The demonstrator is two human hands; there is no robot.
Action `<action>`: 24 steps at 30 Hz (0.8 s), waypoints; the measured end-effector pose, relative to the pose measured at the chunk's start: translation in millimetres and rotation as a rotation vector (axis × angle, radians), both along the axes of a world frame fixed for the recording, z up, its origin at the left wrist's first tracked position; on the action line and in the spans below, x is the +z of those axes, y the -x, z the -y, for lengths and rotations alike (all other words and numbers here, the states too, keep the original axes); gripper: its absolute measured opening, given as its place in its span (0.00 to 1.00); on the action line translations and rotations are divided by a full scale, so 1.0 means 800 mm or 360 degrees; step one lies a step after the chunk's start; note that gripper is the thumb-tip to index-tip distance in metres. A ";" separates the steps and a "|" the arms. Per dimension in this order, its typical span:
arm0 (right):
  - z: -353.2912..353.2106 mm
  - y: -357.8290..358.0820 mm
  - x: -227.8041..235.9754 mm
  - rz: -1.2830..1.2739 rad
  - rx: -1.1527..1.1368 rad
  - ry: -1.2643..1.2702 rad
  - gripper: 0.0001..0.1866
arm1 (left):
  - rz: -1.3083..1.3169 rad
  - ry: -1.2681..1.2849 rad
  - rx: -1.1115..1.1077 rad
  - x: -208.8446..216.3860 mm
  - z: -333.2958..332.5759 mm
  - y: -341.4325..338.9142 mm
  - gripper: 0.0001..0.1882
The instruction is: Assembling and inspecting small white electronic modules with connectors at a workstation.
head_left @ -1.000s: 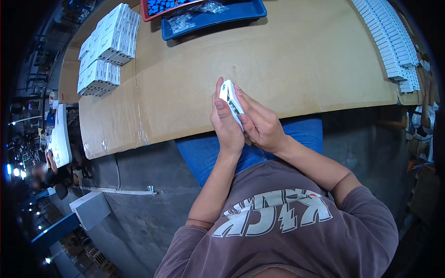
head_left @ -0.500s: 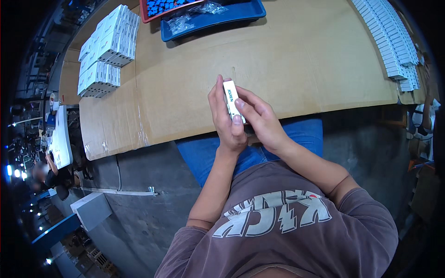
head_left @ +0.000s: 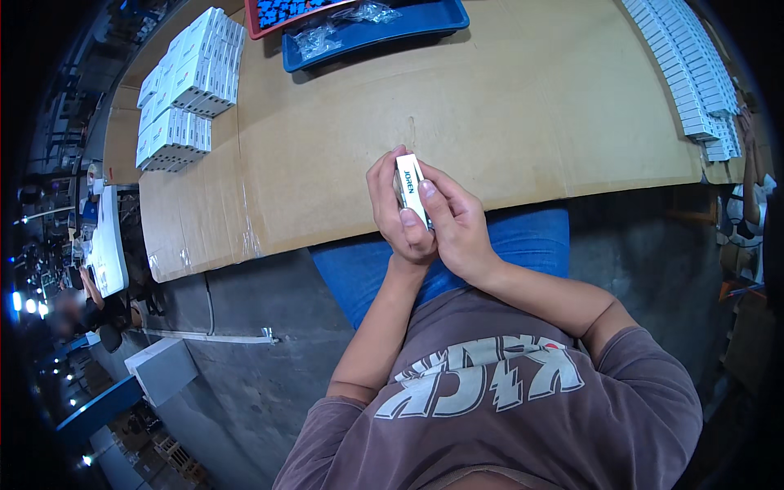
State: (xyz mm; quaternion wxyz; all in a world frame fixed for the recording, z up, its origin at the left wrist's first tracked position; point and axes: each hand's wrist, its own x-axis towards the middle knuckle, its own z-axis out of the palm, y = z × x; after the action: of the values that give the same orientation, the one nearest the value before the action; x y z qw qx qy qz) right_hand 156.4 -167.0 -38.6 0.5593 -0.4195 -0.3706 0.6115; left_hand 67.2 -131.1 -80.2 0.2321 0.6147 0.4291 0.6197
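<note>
Clasping 1 small white box (head_left: 412,184), the left hand (head_left: 392,211) and right hand (head_left: 461,225) pinch its sides.

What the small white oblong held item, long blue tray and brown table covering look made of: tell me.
Small white oblong item: perhaps card or plastic; smooth, crisp-edged, printed.
Long blue tray: probably plastic; slight sheen, rounded corners.
Brown table covering: apparently cardboard; mostly matt, creased, with shiny tape.
</note>
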 end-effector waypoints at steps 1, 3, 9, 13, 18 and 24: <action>0.001 0.000 0.000 0.0052 -0.0005 -0.0028 0.26 | -0.0002 -0.0016 0.0000 0.000 0.000 0.000 0.42; 0.002 0.000 -0.001 0.0114 -0.0021 -0.0070 0.26 | -0.0005 -0.0032 0.0002 0.000 0.000 0.000 0.42; 0.002 -0.002 -0.003 0.0187 -0.0065 -0.0145 0.26 | 0.0166 0.0048 -0.0004 -0.003 0.001 -0.006 0.42; -0.008 -0.008 -0.002 0.0203 -0.0030 -0.0110 0.27 | 0.0184 0.0107 -0.0147 -0.003 0.003 -0.009 0.47; -0.025 -0.048 0.003 -0.0035 0.0291 0.0138 0.31 | -0.0008 0.0185 -0.0279 -0.017 -0.002 -0.001 0.60; -0.030 -0.083 -0.001 0.0948 0.0376 -0.0571 0.38 | 0.0953 0.0942 -0.0428 0.018 0.000 -0.006 0.51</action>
State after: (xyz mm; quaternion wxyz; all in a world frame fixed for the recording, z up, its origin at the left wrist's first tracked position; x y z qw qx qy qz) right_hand 223.0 -142.6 -39.7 0.4171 -0.4289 -0.6643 0.4481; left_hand 71.8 -130.9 -65.5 0.5908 0.3655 0.4183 0.5852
